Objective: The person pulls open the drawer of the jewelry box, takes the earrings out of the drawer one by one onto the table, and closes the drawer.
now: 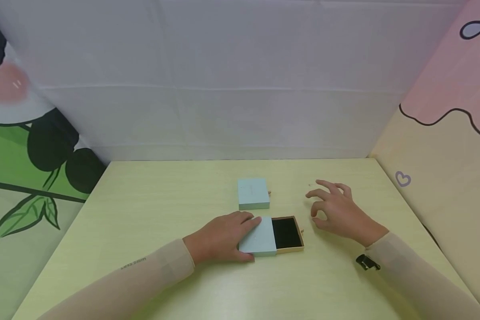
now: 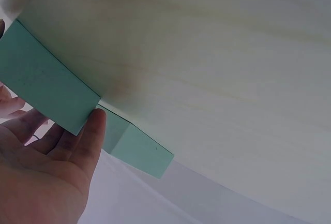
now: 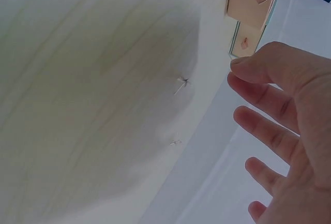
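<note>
A light blue drawer-style gift box [image 1: 261, 240] lies on the table, its tan drawer [image 1: 290, 250] partly slid out to the right and showing a black lining. My left hand [image 1: 224, 235] grips the closed end of this box, thumb on the near side and fingers over the top and far side. To the right of the drawer hovers my right hand [image 1: 338, 213], thumb and forefinger curved close together, with nothing visible between them. Below it in the right wrist view lie a tiny star-shaped piece with a thin pin [image 3: 184, 83] and another tiny piece [image 3: 175, 142].
A second light blue box [image 1: 253, 192], closed and with a small pull tab on its right, sits just behind the first. A white cloth backdrop [image 1: 240, 115] stands behind the pale wooden table [image 1: 164, 191], and printed panels flank both sides.
</note>
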Tool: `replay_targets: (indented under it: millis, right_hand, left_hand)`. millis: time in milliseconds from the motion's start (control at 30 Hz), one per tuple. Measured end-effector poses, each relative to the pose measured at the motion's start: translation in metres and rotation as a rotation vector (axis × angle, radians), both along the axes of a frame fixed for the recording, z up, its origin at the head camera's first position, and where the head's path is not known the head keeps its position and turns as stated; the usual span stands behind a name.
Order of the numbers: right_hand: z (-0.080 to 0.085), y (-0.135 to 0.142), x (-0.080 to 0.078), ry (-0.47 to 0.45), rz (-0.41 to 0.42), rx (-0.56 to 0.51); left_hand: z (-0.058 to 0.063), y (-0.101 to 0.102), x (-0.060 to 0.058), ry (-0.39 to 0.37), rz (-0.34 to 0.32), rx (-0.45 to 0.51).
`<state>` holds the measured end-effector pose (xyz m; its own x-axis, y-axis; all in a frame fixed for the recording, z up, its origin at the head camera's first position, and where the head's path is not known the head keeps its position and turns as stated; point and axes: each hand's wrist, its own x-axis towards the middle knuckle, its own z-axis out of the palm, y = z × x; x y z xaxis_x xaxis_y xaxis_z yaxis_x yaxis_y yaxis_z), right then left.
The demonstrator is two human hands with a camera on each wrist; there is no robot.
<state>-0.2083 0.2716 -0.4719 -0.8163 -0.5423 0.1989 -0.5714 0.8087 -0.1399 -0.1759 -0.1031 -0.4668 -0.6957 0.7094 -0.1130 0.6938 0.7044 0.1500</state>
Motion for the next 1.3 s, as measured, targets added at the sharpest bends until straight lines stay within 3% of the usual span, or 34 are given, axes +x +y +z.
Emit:
replay_targets:
  millis: [1300]
  right_hand:
    - [-0.01,0.029,-0.011,-0.057,-0.086,0.038]
  left_hand:
    - [0.001,0.0,0.0,-0.006,0.004,0.002]
